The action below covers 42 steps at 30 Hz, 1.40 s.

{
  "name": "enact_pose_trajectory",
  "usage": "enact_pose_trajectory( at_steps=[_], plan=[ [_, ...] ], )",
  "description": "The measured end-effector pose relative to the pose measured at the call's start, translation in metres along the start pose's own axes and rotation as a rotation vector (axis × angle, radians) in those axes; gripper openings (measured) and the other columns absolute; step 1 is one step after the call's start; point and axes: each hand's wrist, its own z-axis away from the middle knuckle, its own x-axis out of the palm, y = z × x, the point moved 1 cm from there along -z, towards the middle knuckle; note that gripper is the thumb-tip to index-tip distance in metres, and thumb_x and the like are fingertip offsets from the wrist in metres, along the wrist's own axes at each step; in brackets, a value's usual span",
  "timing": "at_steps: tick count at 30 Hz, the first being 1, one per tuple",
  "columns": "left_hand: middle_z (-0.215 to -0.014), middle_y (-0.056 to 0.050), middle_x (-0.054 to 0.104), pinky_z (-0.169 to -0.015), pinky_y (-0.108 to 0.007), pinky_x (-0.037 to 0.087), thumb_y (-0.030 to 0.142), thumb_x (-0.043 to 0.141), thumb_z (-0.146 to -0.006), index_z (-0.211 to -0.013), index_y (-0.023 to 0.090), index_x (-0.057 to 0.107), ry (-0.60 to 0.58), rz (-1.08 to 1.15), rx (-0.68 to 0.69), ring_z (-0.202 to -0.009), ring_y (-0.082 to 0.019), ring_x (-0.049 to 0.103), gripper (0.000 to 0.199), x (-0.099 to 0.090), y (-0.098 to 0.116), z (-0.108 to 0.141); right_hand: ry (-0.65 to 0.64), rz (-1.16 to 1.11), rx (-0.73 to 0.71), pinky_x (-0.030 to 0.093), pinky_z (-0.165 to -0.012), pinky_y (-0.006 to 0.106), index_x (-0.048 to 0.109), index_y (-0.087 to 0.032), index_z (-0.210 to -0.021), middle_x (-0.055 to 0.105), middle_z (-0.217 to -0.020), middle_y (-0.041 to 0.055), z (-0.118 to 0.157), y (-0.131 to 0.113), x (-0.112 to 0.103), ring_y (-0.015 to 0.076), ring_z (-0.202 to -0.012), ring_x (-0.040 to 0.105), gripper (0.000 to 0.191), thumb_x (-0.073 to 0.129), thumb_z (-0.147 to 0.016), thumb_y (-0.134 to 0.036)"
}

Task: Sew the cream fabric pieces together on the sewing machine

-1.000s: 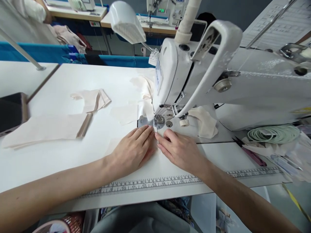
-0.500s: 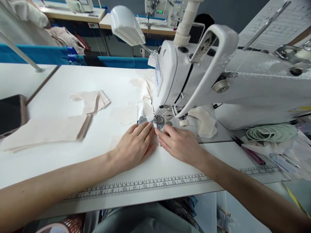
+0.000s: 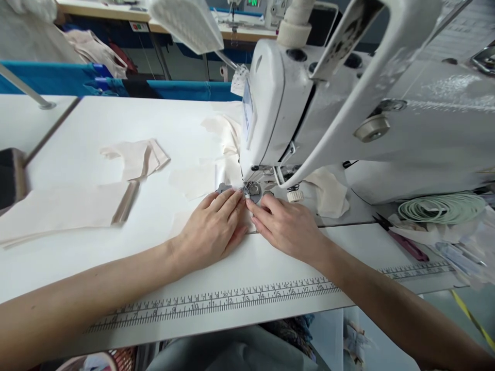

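A white sewing machine (image 3: 266,113) stands over the white table, its needle area just beyond my fingertips. My left hand (image 3: 212,226) lies palm down on pale fabric (image 3: 180,221) left of the needle, fingers together and pressing it. From the right, my right hand (image 3: 286,224) reaches the same spot with bent fingers, its index fingertip at the fabric edge by the presser foot. The fabric under the hands is mostly hidden. More cream fabric (image 3: 228,135) lies bunched behind, left of the machine head.
Stacked cream pieces (image 3: 65,208) and smaller folded pieces (image 3: 141,158) lie left. A dark phone-like object (image 3: 10,178) is at the left edge. Right are snips (image 3: 408,245), a green cord coil (image 3: 443,207) and scraps. A ruler strip (image 3: 216,303) runs along the front. Another person stands upper left.
The view has moved closer to the machine, so it looks larger and the fabric stacks sit further left. Both hands keep nearly the same place and pose at the needle.
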Motion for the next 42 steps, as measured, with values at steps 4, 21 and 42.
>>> enact_pose_trajectory(
  at_steps=[4, 21, 42],
  plan=[
    [-0.133, -0.022, 0.057, -0.097, -0.047, 0.049, 0.032, 0.039, -0.097, -0.120, -0.001, 0.060, -0.004, -0.019, 0.012, -0.124, -0.035, 0.053, 0.045, -0.001, 0.000, -0.001, 0.012, 0.030, -0.009, 0.035, -0.054, 0.027, 0.061, -0.019, -0.128, 0.065, -0.090, 0.0054, 0.000, 0.000, 0.001, 0.0109, -0.062, 0.053, 0.039, 0.035, -0.100, -0.031],
    [-0.135, -0.022, 0.054, -0.101, -0.049, 0.046, 0.029, 0.039, -0.096, -0.122, 0.000, 0.058, -0.041, 0.012, -0.002, -0.127, -0.034, 0.050, 0.044, 0.000, -0.002, -0.001, 0.078, 0.064, -0.013, 0.030, -0.049, 0.027, 0.064, -0.019, -0.122, 0.066, -0.085, 0.0045, -0.002, -0.001, 0.001, 0.0095, -0.056, 0.052, 0.036, 0.038, -0.100, -0.029],
    [-0.134, -0.020, 0.056, -0.104, -0.050, 0.044, 0.030, 0.041, -0.096, -0.126, 0.002, 0.057, -0.025, 0.052, 0.004, -0.125, -0.033, 0.053, 0.044, -0.001, -0.008, -0.002, 0.250, -0.233, 0.265, 0.042, -0.060, 0.026, 0.071, -0.020, -0.085, 0.070, -0.074, 0.0043, -0.007, 0.047, 0.022, 0.0153, -0.066, 0.061, 0.034, 0.043, -0.098, -0.035]
  ],
)
